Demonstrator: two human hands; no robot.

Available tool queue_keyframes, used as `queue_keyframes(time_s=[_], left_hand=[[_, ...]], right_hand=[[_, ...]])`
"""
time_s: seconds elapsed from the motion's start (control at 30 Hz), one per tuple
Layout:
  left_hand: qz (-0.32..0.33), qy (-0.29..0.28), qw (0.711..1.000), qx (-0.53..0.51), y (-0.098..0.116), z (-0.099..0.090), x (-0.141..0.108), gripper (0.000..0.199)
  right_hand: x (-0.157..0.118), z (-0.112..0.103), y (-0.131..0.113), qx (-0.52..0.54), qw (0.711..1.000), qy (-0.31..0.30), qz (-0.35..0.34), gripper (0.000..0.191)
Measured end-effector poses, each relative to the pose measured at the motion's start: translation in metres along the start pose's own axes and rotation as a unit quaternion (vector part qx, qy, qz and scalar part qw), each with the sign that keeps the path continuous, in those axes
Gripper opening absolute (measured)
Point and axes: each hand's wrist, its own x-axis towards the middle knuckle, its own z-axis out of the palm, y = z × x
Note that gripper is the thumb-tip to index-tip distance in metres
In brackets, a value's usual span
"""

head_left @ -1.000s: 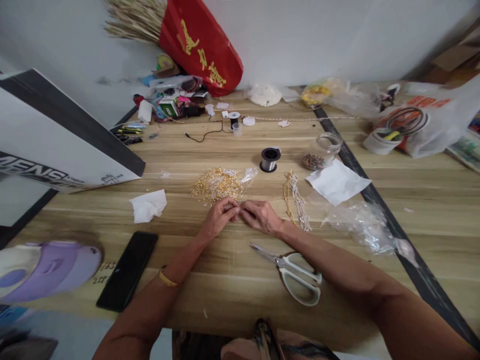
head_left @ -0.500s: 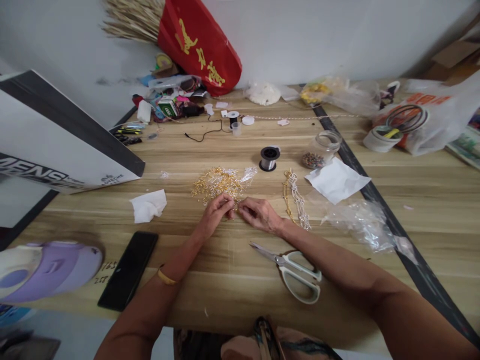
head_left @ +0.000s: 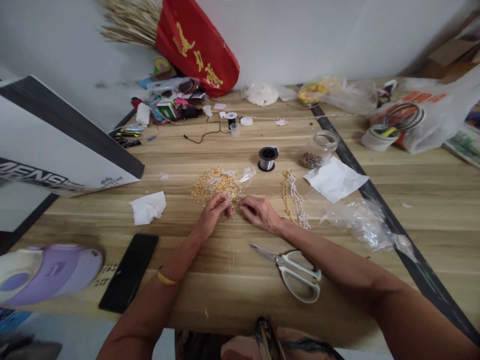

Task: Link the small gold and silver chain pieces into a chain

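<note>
Gold and silver beaded chains (head_left: 215, 182) lie in a tangled pile mid-table. At the pile's near edge, my left hand (head_left: 215, 212) has its fingers pinched together; what they hold is too small to name. Just to its right, my right hand (head_left: 259, 212) is also closed in a pinch, its fingertips near the chains, their contents hidden. A small gap separates the two hands. Right of my right hand lie gold and silver strands (head_left: 296, 200). White-handled scissors (head_left: 287, 267) rest below my right forearm, blades slightly apart. Behind the hands stands a wire spool (head_left: 267, 159).
A glass jar of beads (head_left: 318, 150), white paper (head_left: 335, 179) and clear plastic bags (head_left: 362, 222) lie to the right. On the left are a crumpled tissue (head_left: 148, 207), a black phone (head_left: 128, 272), a purple-and-white object (head_left: 56, 272) and a large box (head_left: 71, 145).
My left hand has shifted slightly left, widening the gap between the fingertips. My right hand stays nearly in place, still pinched. The view has shifted a little.
</note>
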Motion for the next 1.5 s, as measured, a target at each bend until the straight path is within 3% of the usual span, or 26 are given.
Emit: queue_keyframes(time_s=[0.13,0.37,0.87,1.23,1.5], left_hand=[[0.007,-0.006,0.999,0.044,0.0026,0.0024,-0.0008,0.021],[0.004,-0.017,0.997,0.072,0.004,0.004,-0.0004,0.026],[0.001,-0.018,0.997,0.076,0.0029,0.0017,-0.0003,0.026],[0.002,0.026,0.995,0.095,0.0,0.0001,0.001,0.024],[-0.042,-0.002,0.998,0.036,0.0022,0.0019,-0.0012,0.029]], right_hand=[[0.001,0.0,-0.0025,0.047,0.999,0.014,0.02,0.011],[-0.0002,0.0033,-0.0078,0.217,0.963,-0.04,0.154,0.018],[0.0015,0.0017,-0.0059,0.139,0.98,-0.015,0.139,0.018],[0.0006,0.0018,-0.0026,0.108,0.988,0.004,0.107,0.016],[-0.0001,0.0023,-0.0027,0.08,0.993,-0.005,0.083,0.017]])
